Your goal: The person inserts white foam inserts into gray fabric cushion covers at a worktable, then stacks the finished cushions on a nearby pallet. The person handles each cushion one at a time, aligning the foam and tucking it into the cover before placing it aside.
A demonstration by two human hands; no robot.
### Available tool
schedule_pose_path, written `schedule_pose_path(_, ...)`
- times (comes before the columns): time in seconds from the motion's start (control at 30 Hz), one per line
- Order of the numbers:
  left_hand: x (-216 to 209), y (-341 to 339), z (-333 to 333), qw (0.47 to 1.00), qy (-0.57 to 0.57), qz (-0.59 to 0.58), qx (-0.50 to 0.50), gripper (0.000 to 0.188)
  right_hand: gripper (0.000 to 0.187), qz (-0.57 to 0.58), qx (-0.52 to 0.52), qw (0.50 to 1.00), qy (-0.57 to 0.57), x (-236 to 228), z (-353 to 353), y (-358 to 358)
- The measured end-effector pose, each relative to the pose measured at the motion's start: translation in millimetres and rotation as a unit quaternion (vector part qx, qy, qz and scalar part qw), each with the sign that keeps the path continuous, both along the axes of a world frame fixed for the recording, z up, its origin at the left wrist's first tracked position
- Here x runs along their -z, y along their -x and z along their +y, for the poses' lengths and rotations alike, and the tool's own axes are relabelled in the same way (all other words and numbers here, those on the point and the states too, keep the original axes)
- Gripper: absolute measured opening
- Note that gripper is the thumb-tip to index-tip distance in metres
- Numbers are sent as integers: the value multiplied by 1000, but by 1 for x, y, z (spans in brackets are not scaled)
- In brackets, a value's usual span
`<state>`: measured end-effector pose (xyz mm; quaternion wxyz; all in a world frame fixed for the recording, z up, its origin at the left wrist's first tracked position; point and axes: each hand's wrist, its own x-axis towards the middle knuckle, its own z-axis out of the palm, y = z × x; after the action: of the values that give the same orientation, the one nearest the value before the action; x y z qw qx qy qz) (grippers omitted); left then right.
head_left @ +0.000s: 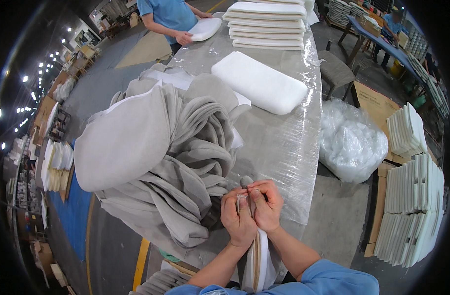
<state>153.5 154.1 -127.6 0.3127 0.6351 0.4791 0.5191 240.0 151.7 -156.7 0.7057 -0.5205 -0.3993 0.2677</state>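
A long bench (271, 142) runs away from the viewer, covered by a clear, glossy plastic sheet (301, 162). On its left side lies a large, loose heap of grey cloth covers (126, 142), spilling past the edge. Just beyond, a single white pad (259, 82) lies flat, slanted. Farther back stands a neat stack of white pads (267, 34).

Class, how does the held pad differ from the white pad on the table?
The held pad stands on edge; the table pad lies flat. The held pad shows a tan layer along its edge; the table pad looks all white. Both show white surfaces.
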Motion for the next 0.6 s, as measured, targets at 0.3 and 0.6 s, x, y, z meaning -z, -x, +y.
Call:
schedule_pose_path(0.3,3,11,22,982,105,-94,127,30,9,-26,14,1000,-3,-7,5,-13)
schedule_pose_path(0.6,40,-22,100,862,362,-152,321,48,15,-139,43,989,-3,-32,-46,-48)
